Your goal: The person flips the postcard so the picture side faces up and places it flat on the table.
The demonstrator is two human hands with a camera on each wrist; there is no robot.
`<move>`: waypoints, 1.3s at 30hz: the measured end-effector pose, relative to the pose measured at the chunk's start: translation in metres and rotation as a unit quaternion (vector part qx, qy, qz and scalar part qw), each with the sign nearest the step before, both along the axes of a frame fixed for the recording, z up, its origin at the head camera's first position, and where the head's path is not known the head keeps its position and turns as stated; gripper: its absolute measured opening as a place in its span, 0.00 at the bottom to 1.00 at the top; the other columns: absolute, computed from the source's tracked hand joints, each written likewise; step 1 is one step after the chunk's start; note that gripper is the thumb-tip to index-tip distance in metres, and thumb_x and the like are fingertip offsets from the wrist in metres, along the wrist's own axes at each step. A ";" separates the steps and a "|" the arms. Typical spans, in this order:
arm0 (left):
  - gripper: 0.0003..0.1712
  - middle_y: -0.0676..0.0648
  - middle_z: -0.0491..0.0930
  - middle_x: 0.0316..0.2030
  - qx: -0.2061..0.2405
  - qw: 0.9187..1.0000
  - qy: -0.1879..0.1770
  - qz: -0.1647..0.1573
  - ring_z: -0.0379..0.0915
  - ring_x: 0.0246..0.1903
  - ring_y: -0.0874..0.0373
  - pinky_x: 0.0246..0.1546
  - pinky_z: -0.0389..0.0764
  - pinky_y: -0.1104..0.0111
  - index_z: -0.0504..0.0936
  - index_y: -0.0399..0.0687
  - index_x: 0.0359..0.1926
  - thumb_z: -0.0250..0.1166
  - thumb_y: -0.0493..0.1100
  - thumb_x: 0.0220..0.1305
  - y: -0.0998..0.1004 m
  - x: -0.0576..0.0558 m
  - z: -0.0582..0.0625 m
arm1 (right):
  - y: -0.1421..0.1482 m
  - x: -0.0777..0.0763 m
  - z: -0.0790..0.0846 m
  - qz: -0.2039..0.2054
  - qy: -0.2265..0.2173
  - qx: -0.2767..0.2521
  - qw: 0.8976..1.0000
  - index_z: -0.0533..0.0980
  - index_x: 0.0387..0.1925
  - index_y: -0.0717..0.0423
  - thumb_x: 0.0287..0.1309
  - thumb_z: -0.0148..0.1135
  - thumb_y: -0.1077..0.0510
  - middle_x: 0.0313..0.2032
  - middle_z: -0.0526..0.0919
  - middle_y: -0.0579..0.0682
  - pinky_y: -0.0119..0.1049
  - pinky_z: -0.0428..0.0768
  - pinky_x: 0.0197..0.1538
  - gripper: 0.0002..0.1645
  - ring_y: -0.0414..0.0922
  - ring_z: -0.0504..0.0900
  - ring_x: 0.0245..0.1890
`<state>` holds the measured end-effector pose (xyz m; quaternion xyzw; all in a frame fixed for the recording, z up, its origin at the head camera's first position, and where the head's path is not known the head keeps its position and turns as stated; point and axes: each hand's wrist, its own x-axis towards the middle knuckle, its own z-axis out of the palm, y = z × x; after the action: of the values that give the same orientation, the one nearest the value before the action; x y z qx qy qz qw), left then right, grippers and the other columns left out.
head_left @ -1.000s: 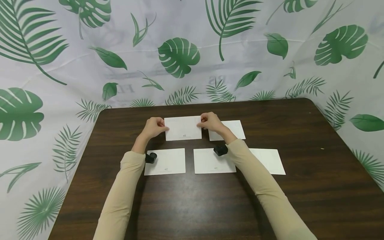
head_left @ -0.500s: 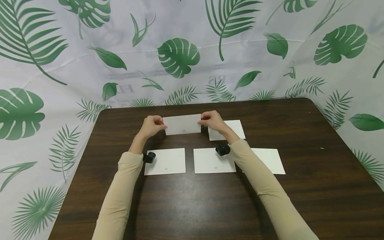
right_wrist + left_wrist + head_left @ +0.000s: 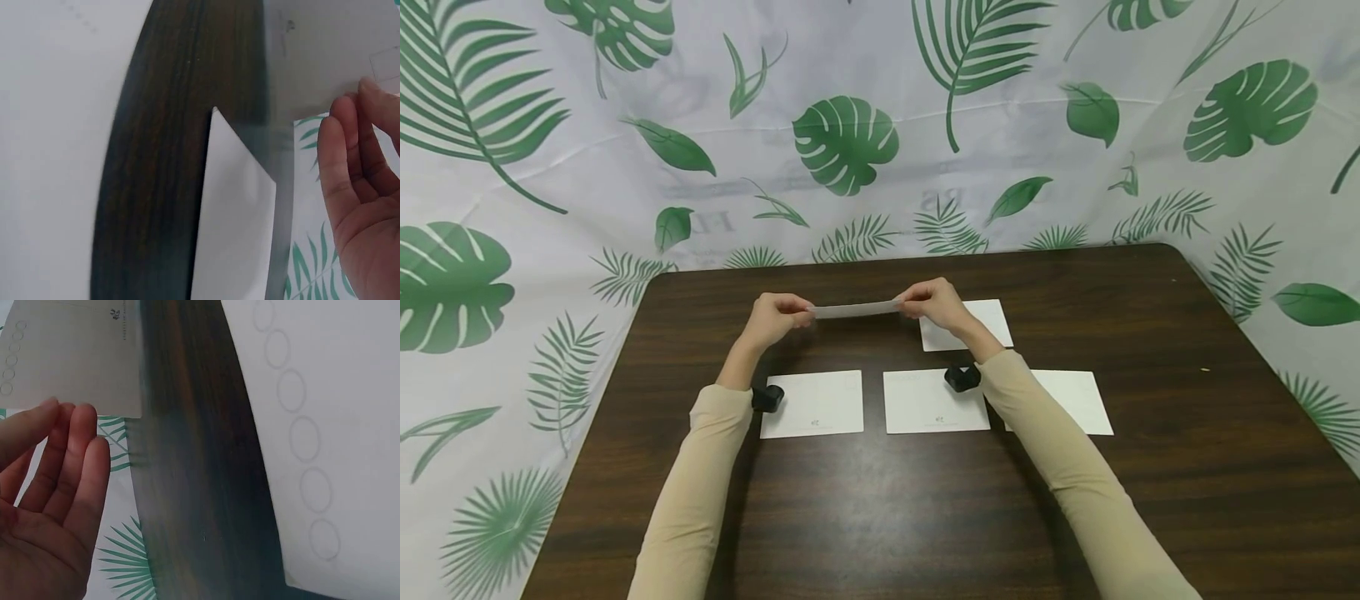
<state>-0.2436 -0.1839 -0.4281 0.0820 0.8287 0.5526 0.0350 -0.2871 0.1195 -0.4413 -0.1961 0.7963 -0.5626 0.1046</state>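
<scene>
A white postcard is stretched between both hands near the back of the table, seen almost edge-on in the head view. My left hand pinches its left short end between thumb and fingers. At the opposite end, my right hand pinches it the same way. In the left wrist view, the held postcard shows a column of printed circles and a small logo. The right wrist view shows a stamp box on the same postcard near the thumb. Its other face is hidden.
Several more white postcards lie on the dark wooden table: a front-left one, a front-middle one, a front-right one partly under the right sleeve, and a back one behind the right wrist. A leaf-print cloth hangs behind.
The held postcard has tilted from showing its broad face to a thin strip. Both hands have kept hold and shifted only slightly. The other postcards have stayed put.
</scene>
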 end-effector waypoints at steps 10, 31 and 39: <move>0.11 0.32 0.81 0.40 0.006 1.000 -0.022 0.000 0.81 0.32 0.56 0.37 0.80 0.69 0.82 0.27 0.42 0.59 0.31 0.62 -0.002 -0.001 -0.007 | 0.000 0.001 -0.005 -0.003 -0.014 0.003 1.000 0.81 0.40 0.69 0.56 0.59 0.71 0.43 0.83 0.61 0.37 0.81 0.42 0.10 0.42 0.83 0.34; 0.10 0.36 0.83 0.35 -0.075 0.996 -0.047 0.002 0.78 0.29 0.56 0.34 0.80 0.67 0.83 0.29 0.40 0.64 0.33 0.59 0.000 0.001 -0.018 | -0.003 0.004 -0.008 0.036 -0.028 0.117 0.992 0.83 0.40 0.64 0.54 0.63 0.69 0.41 0.84 0.58 0.36 0.80 0.39 0.10 0.46 0.83 0.36; 0.06 0.39 0.83 0.27 -0.144 0.989 -0.043 0.004 0.76 0.22 0.59 0.25 0.77 0.71 0.84 0.31 0.35 0.65 0.31 0.56 0.007 0.002 -0.014 | -0.005 0.008 -0.005 0.065 -0.044 0.127 0.989 0.81 0.42 0.67 0.54 0.62 0.70 0.41 0.84 0.59 0.37 0.80 0.41 0.12 0.46 0.83 0.37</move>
<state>-0.2414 -0.1772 -0.4422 0.0488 0.8974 0.4310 0.0802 -0.2790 0.1148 -0.4467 -0.2079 0.8416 -0.4566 0.1999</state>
